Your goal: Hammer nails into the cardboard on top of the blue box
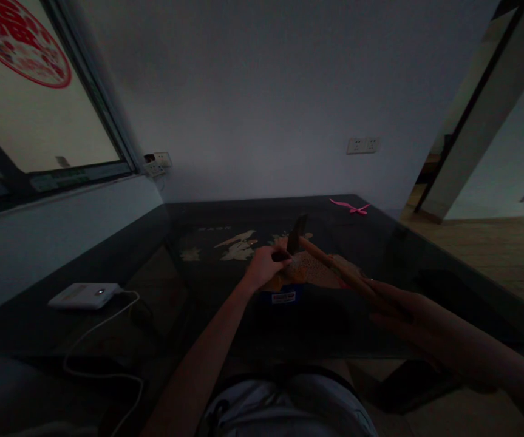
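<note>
My right hand [401,306] is wrapped round the lower end of a long wooden handle [334,265], which slants up to the left. At its far end stands a dark flat blade [297,233]; whether it is fixed to the handle I cannot tell. My left hand [264,265] is closed, thumb and finger pinching at the edge of a brown dotted piece [311,270] just below the blade. That piece lies under the handle, its kind unclear in the dim light. A blue item with a white label [284,297] shows at its near side.
The dark glossy table [189,328] bears a bird-and-flower picture [238,246]. A white power bank [86,295] with a cable lies on the left. A pink ribbon [353,208] is at the back right. The wall [262,121] with sockets stands behind, a window on the left.
</note>
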Motion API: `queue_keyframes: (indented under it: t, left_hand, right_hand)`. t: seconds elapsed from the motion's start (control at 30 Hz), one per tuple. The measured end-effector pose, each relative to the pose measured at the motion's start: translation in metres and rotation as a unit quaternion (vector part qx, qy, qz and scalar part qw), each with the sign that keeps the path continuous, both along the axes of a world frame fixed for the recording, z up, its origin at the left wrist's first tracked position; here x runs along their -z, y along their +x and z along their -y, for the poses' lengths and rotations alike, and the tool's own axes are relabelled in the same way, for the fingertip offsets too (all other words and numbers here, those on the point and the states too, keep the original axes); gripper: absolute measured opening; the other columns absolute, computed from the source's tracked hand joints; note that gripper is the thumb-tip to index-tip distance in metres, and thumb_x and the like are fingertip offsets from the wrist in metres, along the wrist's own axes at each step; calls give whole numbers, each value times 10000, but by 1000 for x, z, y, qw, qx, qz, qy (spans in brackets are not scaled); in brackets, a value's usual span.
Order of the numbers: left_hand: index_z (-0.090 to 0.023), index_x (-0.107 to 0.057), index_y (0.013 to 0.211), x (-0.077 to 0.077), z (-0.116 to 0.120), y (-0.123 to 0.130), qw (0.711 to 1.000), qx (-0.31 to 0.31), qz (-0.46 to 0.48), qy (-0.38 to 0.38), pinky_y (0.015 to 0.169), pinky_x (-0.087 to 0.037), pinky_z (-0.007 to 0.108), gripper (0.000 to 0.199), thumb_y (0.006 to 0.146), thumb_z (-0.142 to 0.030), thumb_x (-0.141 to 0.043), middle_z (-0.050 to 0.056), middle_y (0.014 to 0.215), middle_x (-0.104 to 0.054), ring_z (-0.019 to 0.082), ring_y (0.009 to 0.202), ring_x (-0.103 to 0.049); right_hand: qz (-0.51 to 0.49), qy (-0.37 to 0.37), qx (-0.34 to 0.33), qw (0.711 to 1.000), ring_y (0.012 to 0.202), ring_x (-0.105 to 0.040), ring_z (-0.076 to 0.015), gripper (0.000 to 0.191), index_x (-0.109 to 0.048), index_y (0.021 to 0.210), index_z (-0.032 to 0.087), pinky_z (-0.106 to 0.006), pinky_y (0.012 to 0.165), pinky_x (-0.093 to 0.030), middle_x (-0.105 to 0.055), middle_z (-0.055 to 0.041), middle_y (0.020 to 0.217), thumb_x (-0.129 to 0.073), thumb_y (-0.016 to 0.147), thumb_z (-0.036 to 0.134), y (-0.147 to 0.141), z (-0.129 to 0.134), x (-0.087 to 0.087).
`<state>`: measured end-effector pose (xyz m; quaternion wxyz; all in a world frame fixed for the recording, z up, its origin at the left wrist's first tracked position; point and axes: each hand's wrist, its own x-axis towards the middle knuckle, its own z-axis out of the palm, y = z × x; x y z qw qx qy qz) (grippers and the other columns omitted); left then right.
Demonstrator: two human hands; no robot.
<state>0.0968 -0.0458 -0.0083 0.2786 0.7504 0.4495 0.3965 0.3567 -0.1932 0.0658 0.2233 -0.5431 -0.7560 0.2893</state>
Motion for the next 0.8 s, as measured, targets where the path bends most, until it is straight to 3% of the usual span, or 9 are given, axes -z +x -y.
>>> queue_keyframes:
  t: [0.1, 0.27, 0.47, 0.57, 0.67, 0.73, 0.8]
  left_hand:
    - [-152, -701, 814, -1, 1, 0, 1000, 2, 3, -4, 737, -519, 275, 88, 745, -166, -648, 48, 839, -732, 174, 768, -675]
    - [-139, -705, 827, -1, 1, 0, 1000, -12, -11, 1, 736, -521, 293, 114, 732, -189, -666, 65, 849, -733, 204, 801, -678]
    - [-145, -703, 806, -2, 1, 0, 1000, -1, 9, -5, 737, -521, 278, 87, 746, -173, -647, 58, 821, -732, 184, 778, -678]
    - [-133, -701, 842, -1, 1, 0, 1000, -6, 7, -12, 738, -520, 288, 123, 732, -173, -663, 71, 863, -735, 198, 800, -679]
    - [-133, -702, 847, 0, -1, 0, 1000, -2, 8, -8, 745, -519, 289, 128, 730, -166, -663, 68, 871, -735, 199, 809, -679]
    - [-138, -703, 824, 1, -1, -1, 1000, 5, 7, -3, 748, -517, 283, 101, 745, -169, -648, 61, 849, -734, 189, 795, -678]
    - [-142, -705, 815, 1, -1, -1, 1000, 6, 5, -1, 745, -517, 279, 95, 752, -175, -642, 58, 842, -734, 186, 787, -678]
  right_hand:
    - [-2, 23, -14, 1000, 947, -668, -282, 576, -457, 1391, 225, -353, 772, -561, -705, -64, 1119, -521, 850, 412, 3, 0, 0]
    - [22, 2, 5, 1000, 743, -692, -260, 521, -594, 1266, 166, -325, 641, -574, -749, -78, 942, -539, 813, 418, 2, -2, 1]
    - [-9, -5, 5, 1000, 733, -687, -242, 582, -482, 1376, 209, -302, 594, -566, -733, -66, 1028, -525, 832, 409, -1, 0, -3]
    - [9, 1, 9, 1000, 739, -681, -249, 540, -572, 1292, 168, -309, 623, -566, -744, -67, 912, -547, 806, 402, -1, 1, -3]
    - [20, -10, 19, 1000, 650, -661, -233, 520, -589, 1265, 147, -299, 538, -552, -737, -72, 819, -512, 824, 411, -1, 2, -3]
    - [0, -23, 15, 1000, 651, -662, -228, 563, -518, 1338, 157, -289, 511, -546, -739, -81, 892, -490, 844, 426, -1, 2, -3]
    - [-22, -16, 7, 1000, 743, -677, -243, 581, -502, 1352, 164, -300, 592, -566, -727, -87, 1007, -507, 835, 428, -1, 2, -2]
